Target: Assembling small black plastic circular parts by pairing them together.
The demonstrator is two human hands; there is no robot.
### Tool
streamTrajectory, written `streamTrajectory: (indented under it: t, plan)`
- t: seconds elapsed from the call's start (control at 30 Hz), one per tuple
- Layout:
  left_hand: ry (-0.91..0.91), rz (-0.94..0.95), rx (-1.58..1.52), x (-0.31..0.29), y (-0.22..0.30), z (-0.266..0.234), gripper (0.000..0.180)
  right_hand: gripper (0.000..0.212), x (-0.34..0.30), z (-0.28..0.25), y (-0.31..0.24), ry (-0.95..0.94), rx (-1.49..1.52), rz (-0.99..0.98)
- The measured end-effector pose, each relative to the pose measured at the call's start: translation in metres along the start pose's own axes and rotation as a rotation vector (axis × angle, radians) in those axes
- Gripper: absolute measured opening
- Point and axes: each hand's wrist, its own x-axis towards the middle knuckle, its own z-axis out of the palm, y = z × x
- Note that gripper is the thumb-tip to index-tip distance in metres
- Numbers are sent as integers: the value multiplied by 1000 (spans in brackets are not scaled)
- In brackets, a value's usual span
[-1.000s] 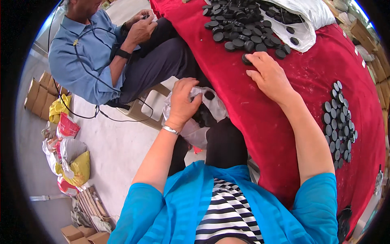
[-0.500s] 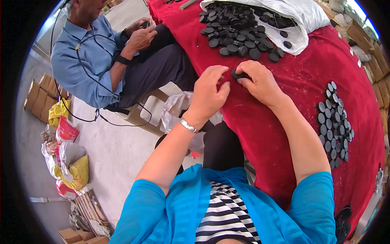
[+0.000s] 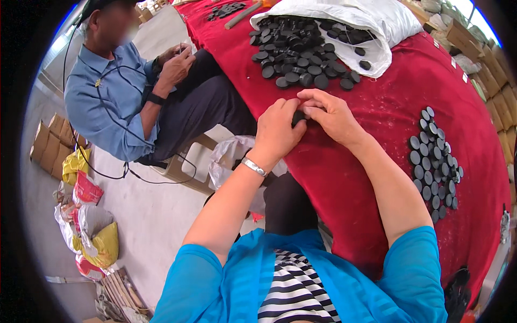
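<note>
A small black round disc (image 3: 298, 117) is between my two hands over the near left edge of the red cloth. My left hand (image 3: 273, 129) is closed on it, thumb against one side and fingers behind. The fingertips and thumb of my right hand (image 3: 335, 116) meet it from the right, so that most of its surface is covered. Beyond my hands lies a heap of similar black discs (image 3: 307, 56), spilling from the mouth of a white woven sack (image 3: 396, 21). Off to the right, a group of discs (image 3: 433, 161) lies spread with grey faces showing.
A red cloth (image 3: 371, 188) covers the table. At the left a person in a blue shirt (image 3: 107, 102) sits holding something small. A plastic bag (image 3: 229, 153) hangs near my knee. Bagged goods (image 3: 99, 231) and cardboard boxes (image 3: 54, 145) stand on the floor.
The disc has passed from my right hand's grip alone into my left fingers, with the right fingertips still at it. My hands have come together. The view has shifted slightly.
</note>
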Motion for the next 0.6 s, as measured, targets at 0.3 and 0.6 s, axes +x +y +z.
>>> streamTrajectory:
  t: [0.3, 0.6]
  plan:
    - [-104, -466, -1130, -7, -4, -35, 36, 26, 2, -8, -6, -67, 145, 185]
    - [-87, -435, -1017, -19, -1, -40, 33, 34, -5, 11, -40, -133, 406, 279]
